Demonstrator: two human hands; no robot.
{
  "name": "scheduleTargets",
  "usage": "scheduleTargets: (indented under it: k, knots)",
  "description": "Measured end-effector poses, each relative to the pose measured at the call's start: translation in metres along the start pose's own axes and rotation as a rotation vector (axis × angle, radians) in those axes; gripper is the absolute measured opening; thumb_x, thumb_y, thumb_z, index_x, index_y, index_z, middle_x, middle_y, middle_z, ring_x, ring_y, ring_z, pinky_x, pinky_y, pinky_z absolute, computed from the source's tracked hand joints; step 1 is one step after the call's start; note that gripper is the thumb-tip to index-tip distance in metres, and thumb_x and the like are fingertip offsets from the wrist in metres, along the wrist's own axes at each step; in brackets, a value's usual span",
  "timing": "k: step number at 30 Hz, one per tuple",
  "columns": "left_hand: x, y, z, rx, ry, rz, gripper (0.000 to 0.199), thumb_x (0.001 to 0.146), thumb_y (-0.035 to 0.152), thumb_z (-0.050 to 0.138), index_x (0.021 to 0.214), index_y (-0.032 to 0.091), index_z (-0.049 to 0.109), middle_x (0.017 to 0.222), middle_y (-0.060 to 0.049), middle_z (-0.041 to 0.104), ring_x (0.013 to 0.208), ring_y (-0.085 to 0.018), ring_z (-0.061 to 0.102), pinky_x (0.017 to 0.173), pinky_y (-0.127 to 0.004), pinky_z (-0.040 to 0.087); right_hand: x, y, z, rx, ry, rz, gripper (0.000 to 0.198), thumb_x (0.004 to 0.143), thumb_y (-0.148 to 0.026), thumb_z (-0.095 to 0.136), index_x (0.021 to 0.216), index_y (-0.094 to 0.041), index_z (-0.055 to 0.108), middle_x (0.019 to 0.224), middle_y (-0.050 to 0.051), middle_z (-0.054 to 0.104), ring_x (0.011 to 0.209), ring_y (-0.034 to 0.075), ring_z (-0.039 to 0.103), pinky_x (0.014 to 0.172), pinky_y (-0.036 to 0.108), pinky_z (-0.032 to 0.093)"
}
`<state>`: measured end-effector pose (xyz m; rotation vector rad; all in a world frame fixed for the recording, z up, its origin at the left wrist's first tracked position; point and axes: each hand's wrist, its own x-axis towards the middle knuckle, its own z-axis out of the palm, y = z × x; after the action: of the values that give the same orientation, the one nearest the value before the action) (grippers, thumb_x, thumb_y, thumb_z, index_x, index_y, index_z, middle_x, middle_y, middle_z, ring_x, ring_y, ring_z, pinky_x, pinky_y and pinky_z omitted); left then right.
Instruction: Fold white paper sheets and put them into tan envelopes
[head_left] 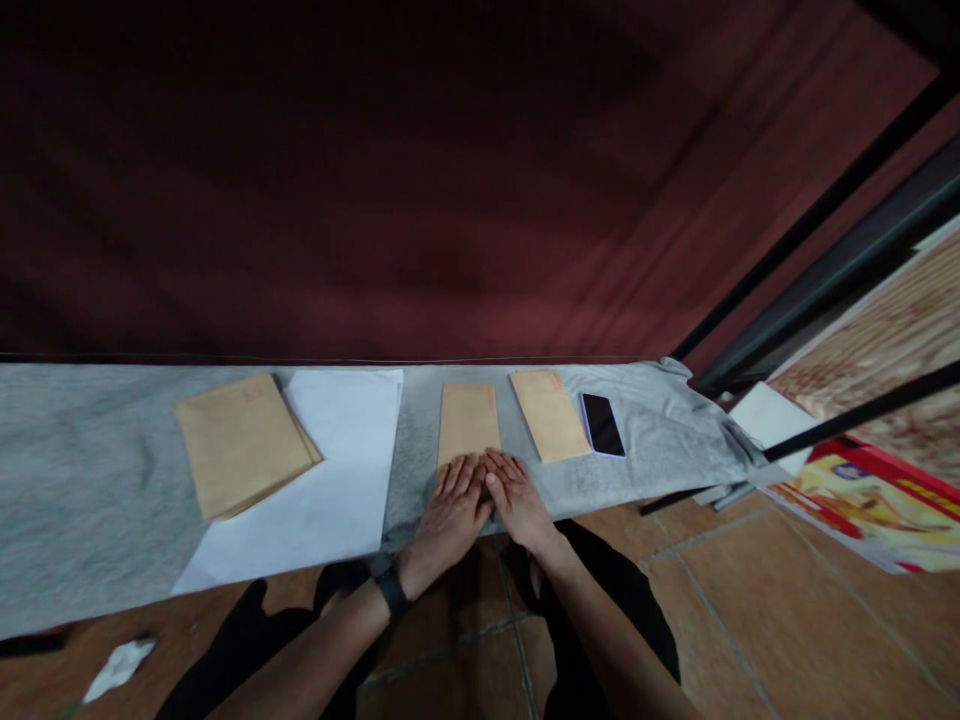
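A brown paper envelope [469,420] lies on the grey cloth in front of me, its near end covered by my hands. My left hand [454,510] rests flat on that end, fingers stretched out, with a dark band on the wrist. Right beside it, my right hand [519,502] also lies flat, its fingers extended and its thumb touching the left hand. To the right sits another brown envelope [551,415]. On the left, a stack of brown envelopes [240,440] partly covers white paper sheets [349,450].
A phone [603,425] with a dark screen lies right of the envelopes. The grey cloth [82,480] covers a narrow table before a dark red curtain [420,250]. Black metal bars and a colourful box [877,500] stand at the right. White crumpled paper [120,668] lies on the tiled floor.
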<state>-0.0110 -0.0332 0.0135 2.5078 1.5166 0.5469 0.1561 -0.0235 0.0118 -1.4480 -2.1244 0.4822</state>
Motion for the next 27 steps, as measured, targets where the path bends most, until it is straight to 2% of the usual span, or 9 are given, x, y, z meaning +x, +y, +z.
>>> scheduleTargets:
  k: [4, 9, 15, 21, 27]
  knots:
    - [-0.009, 0.012, 0.006, 0.058, -0.063, 0.072, 0.068, 0.094, 0.042, 0.051, 0.154, 0.013, 0.035, 0.158, -0.019, 0.041, 0.152, -0.033, 0.027, 0.123, -0.058, 0.017, 0.001, 0.008, 0.005, -0.110, -0.032, -0.039, 0.052, 0.109, -0.039, 0.020, 0.150, -0.020, 0.046, 0.154, 0.009, 0.049, 0.146, 0.020, 0.040, 0.122, 0.048, 0.031]
    - [-0.010, 0.010, -0.002, 0.037, -0.106, 0.095, 0.072, 0.094, 0.053, 0.050, 0.154, 0.016, 0.037, 0.159, -0.016, 0.040, 0.153, -0.034, 0.023, 0.123, -0.059, 0.014, 0.018, 0.018, 0.004, -0.208, -0.059, -0.070, 0.050, 0.109, -0.036, 0.023, 0.152, -0.019, 0.043, 0.157, 0.011, 0.044, 0.148, 0.022, 0.037, 0.120, 0.049, 0.033]
    - [-0.010, 0.009, -0.008, -0.015, -0.160, 0.100, 0.069, 0.094, 0.055, 0.049, 0.154, 0.023, 0.037, 0.163, -0.013, 0.033, 0.154, -0.035, 0.019, 0.122, -0.063, 0.012, 0.061, 0.032, 0.010, -0.315, -0.085, -0.051, 0.053, 0.108, -0.038, 0.024, 0.156, -0.019, 0.035, 0.161, 0.009, 0.038, 0.151, 0.020, 0.031, 0.122, 0.046, 0.028]
    - [-0.008, 0.010, -0.012, -0.033, -0.207, 0.079, 0.073, 0.089, 0.052, 0.058, 0.155, 0.025, 0.037, 0.165, -0.011, 0.030, 0.154, -0.036, 0.018, 0.122, -0.064, 0.012, 0.112, 0.047, 0.019, -0.395, -0.049, -0.005, 0.052, 0.106, -0.034, 0.031, 0.155, -0.014, 0.038, 0.160, 0.012, 0.038, 0.150, 0.021, 0.033, 0.122, 0.043, 0.027]
    - [-0.005, 0.008, -0.013, -0.027, -0.292, 0.078, 0.080, 0.088, 0.054, 0.059, 0.157, 0.024, 0.032, 0.167, -0.012, 0.024, 0.154, -0.037, 0.016, 0.122, -0.064, 0.012, 0.141, 0.061, 0.024, -0.431, 0.013, -0.016, 0.051, 0.106, -0.034, 0.035, 0.153, -0.017, 0.040, 0.160, 0.013, 0.039, 0.149, 0.023, 0.035, 0.121, 0.045, 0.028]
